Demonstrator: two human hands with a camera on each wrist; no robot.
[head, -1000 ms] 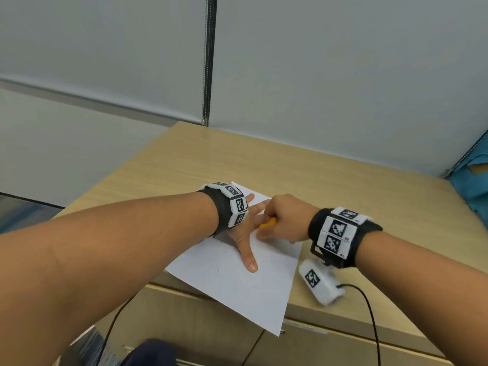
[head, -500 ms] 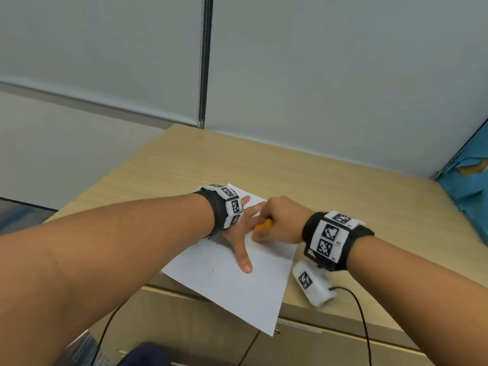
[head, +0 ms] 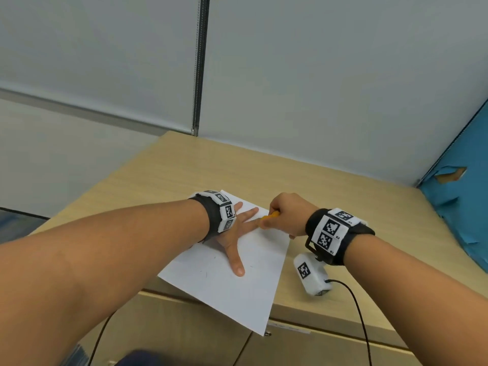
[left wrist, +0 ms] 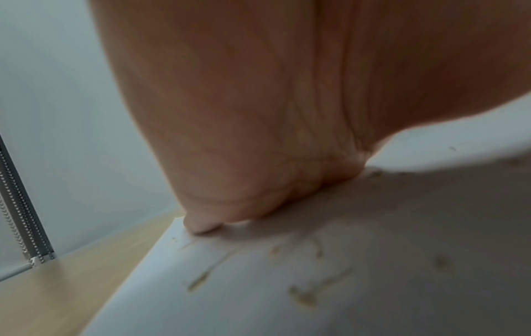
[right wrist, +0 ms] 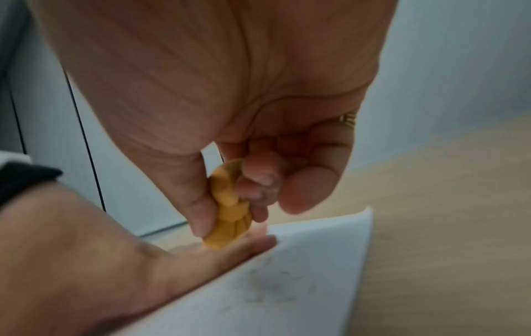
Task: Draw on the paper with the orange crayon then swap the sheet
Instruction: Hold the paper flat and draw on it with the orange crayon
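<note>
A white sheet of paper (head: 237, 283) lies on the wooden desk (head: 330, 196), its near corner hanging past the front edge. My left hand (head: 235, 236) lies flat on the sheet with fingers spread, pressing it down; the paper (left wrist: 316, 284) under the palm (left wrist: 258, 113) shows faint marks. My right hand (head: 286, 213) grips the orange crayon (head: 269, 216) between thumb and fingers, just past the left fingertips. In the right wrist view the crayon (right wrist: 229, 213) has a twisted shape and its tip hovers at the left fingers above the paper (right wrist: 273, 295).
A small white marker block (head: 313, 276) with a black cable lies on the desk right of the sheet. A grey wall stands behind the desk; a torn blue sheet (head: 459, 207) hangs at the right. Drawer fronts sit below the desk edge.
My right hand with the crayon has shifted slightly away, toward the far edge of the sheet. The left hand stays flat on the paper.
</note>
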